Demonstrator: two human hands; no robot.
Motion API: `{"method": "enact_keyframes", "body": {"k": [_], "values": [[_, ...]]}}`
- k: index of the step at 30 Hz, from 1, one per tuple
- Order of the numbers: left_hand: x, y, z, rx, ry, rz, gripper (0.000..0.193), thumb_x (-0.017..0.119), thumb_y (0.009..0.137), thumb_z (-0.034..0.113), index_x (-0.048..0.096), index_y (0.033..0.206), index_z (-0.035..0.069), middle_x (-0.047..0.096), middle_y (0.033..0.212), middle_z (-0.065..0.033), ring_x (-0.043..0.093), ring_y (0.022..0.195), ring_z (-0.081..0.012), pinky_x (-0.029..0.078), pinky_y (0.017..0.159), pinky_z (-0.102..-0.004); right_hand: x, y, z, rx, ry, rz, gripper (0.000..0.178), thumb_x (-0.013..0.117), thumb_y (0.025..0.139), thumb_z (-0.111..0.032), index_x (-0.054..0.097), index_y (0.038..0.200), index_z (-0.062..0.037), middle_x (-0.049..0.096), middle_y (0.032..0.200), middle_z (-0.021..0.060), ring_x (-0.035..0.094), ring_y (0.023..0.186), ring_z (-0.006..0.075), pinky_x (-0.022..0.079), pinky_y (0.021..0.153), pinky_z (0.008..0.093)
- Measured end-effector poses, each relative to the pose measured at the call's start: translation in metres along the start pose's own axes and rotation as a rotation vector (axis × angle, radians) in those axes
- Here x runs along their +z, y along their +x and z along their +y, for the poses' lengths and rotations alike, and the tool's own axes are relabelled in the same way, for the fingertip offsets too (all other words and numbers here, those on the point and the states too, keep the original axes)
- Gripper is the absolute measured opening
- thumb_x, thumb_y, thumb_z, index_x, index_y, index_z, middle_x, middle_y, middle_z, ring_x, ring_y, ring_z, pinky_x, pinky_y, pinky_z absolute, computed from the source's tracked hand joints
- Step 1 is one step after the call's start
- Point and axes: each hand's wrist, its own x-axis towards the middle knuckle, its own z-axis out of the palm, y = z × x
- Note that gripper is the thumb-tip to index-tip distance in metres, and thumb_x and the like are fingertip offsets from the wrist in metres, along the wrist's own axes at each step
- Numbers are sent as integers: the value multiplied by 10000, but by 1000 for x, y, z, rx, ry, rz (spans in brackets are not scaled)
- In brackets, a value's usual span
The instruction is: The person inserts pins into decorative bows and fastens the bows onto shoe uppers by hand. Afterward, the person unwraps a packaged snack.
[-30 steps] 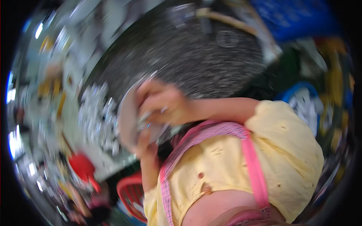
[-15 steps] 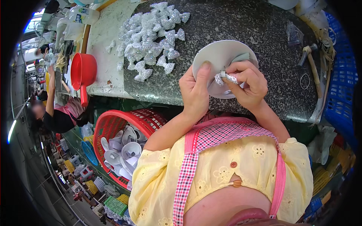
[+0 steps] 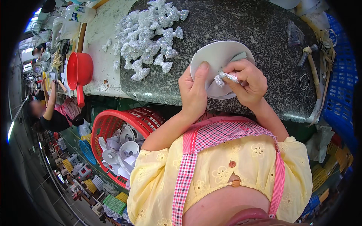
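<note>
My left hand grips the left edge of a white, curved shoe-upper-like piece, thumb on its inner face. The piece is held over the dark speckled stone slab, with a pale grey-green flap at its far right. At its middle, my right hand pinches a small glittery white bow between thumb and fingers, against a narrow strip on the piece. Curled fingers hide part of the bow. A heap of similar glittery bows lies on the slab to the far left.
A red basket of white curved pieces stands below the table edge at left. A red dipper lies on the table's left. At right are a hammer, a rubber band and a blue basket. Another person works far left.
The bow has tilted slightly between my right fingers, against the white piece. Both hands keep their grip. The whole view has shifted a little, and the other person's arms have moved.
</note>
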Motion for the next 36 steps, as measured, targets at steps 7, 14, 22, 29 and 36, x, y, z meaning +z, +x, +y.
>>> {"method": "enact_keyframes", "body": {"k": [7, 14, 22, 29, 36], "values": [[0, 0, 5, -32, -31, -88, 290, 441, 888, 188, 496, 1092, -10, 553, 995, -67, 512, 891, -102, 416, 767, -243, 0, -1, 2, 12, 10, 6, 193, 657, 677, 17, 483, 720, -54, 613, 747, 93, 573, 603, 186, 437, 504, 262], [5, -10, 6, -47, -86, -111, 245, 464, 896, 208, 515, 1021, 3, 539, 903, -27, 489, 806, -64, 398, 698, -209, -2, -3, 3, 71, 60, 42, 169, 658, 673, 22, 517, 743, -42, 612, 769, 103, 577, 623, 188, 441, 531, 260], [-3, -6, 3, 452, 435, -283, 194, 435, 888, 129, 505, 1005, -8, 513, 1035, -149, 523, 896, -180, 412, 776, -281, 0, -5, 2, 35, 41, 33, 218, 677, 660, 14, 470, 697, -41, 603, 768, 118, 583, 630, 203, 443, 529, 268], [-4, 0, 0, 664, 622, -269, 239, 560, 750, -7, 502, 981, 2, 528, 986, -151, 544, 913, -248, 427, 784, -302, 3, -1, 6, -12, -75, 57, 156, 643, 622, 30, 538, 717, -33, 592, 767, 141, 591, 653, 287, 457, 558, 327], [-5, 1, 14, 651, 675, -263, 308, 623, 692, -13, 512, 978, 9, 537, 1004, -149, 562, 871, -213, 445, 743, -287, 9, 15, 4, -101, -5, 56, 157, 612, 620, 30, 485, 681, -39, 561, 717, 132, 550, 616, 295, 427, 531, 333]]}}
